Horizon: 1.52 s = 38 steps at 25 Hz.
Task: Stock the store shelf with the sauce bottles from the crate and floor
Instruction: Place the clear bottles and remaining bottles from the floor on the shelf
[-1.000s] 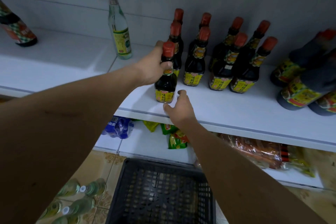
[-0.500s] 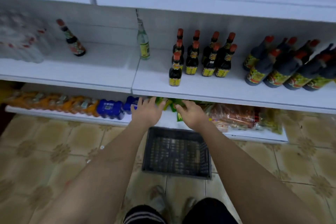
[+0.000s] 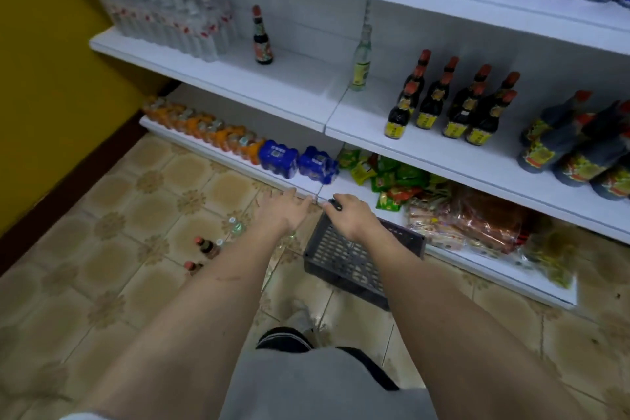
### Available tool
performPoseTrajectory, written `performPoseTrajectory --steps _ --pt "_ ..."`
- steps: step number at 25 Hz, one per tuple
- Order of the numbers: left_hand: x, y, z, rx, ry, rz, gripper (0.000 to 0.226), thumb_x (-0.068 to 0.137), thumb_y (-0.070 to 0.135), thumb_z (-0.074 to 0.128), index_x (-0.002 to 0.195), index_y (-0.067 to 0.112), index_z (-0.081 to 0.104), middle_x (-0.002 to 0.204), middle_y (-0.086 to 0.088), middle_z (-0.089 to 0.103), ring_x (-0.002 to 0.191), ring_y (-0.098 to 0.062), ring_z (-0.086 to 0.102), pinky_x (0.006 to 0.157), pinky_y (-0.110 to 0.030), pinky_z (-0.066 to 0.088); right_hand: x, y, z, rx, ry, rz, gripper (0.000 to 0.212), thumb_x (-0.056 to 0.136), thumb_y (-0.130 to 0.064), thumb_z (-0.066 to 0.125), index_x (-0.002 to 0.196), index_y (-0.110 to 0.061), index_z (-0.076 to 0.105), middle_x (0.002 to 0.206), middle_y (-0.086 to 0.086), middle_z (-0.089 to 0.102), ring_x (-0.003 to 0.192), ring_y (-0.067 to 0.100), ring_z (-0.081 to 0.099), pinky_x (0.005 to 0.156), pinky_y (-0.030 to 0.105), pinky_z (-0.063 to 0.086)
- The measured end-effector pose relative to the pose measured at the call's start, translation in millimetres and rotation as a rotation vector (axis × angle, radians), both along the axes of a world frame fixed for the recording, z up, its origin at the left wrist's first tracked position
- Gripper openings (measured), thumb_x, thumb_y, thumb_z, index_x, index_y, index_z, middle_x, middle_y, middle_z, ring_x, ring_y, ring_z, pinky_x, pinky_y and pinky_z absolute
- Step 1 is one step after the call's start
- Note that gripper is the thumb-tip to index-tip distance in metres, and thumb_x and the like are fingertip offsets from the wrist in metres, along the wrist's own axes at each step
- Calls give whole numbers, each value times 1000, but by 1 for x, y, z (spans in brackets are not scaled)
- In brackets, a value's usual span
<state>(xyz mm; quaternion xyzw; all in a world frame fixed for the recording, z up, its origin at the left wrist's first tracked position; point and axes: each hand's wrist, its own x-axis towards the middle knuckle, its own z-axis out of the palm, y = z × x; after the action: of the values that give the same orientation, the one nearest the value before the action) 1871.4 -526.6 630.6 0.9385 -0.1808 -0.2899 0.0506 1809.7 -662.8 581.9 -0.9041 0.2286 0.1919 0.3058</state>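
1. Step in hand, as I judge it: one round of stocking is done and the person reaches down for more stock. Dark sauce bottles (image 3: 446, 102) with red caps and yellow labels stand upright in rows on the middle shelf (image 3: 358, 126); the front-left one stands a little ahead of the rest.

2. The right hand (image 3: 351, 218) is at the far left corner of the black crate (image 3: 354, 259), its grip curled over the rim there. The crate sits on the tiled floor (image 3: 136, 215) just beside the bottom shelf, and looks tilted, though blur makes that uncertain. No bottles show through its grid bottom; part of it is hidden by the forearm.

3. The left hand (image 3: 284, 213) hangs over the floor just left of the crate, grip spread and relaxed, holding nothing. Whether its fingertips touch the bottom shelf edge I cannot tell.

4. The remaining stock lies on the floor to the left of the left forearm: two small dark bottles with red caps (image 3: 203, 254), and near them some clear bottles (image 3: 235, 227), partly hidden by the arm.

5. The next move likely calls for the left hand to go down and to the left to these floor bottles and take one by the neck or body, while the right hand either shifts the crate aside or lets it go.

6. The middle shelf has free room left of the dark rows, around the lone clear bottle (image 3: 361, 61).
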Motion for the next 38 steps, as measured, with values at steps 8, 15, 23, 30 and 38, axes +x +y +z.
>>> performPoseTrajectory --steps 8,15,23,30,38 --pt "6 122 -37 3 3 187 72 94 65 19 153 25 23 159 -9 25 148 -28 15 118 -53 12 -2 107 -8 6 90 172 69 96 -59 29 153 -21 28 161 7 22 146 32 24 116 52 25" --pt "59 268 -67 51 46 278 66 95 60 22 150 25 29 155 -8 35 145 -28 22 113 -51 18 59 244 -41 71 186 180 67 97 -55 30 152 -17 29 160 11 25 145 32 27 118 46 23" --pt "116 354 -98 40 89 302 53 99 50 29 140 19 40 142 -12 48 135 -32 37 111 -52 25 113 337 -64 59 259 180 67 95 -56 35 152 -20 27 159 10 26 142 34 30 114 48 30" --pt "138 343 -157 23 295 377 45 96 41 34 125 13 54 124 -13 58 110 -32 57 92 -43 49 139 318 -111 68 383 118 48 95 -34 48 136 -11 45 135 14 54 121 33 53 98 40 47" --pt "180 350 -262 60 456 471 29 92 32 45 113 17 58 115 -5 61 99 -25 59 85 -35 50 191 345 -211 142 486 159 38 92 -31 54 123 -11 52 122 14 60 114 34 58 91 37 49"
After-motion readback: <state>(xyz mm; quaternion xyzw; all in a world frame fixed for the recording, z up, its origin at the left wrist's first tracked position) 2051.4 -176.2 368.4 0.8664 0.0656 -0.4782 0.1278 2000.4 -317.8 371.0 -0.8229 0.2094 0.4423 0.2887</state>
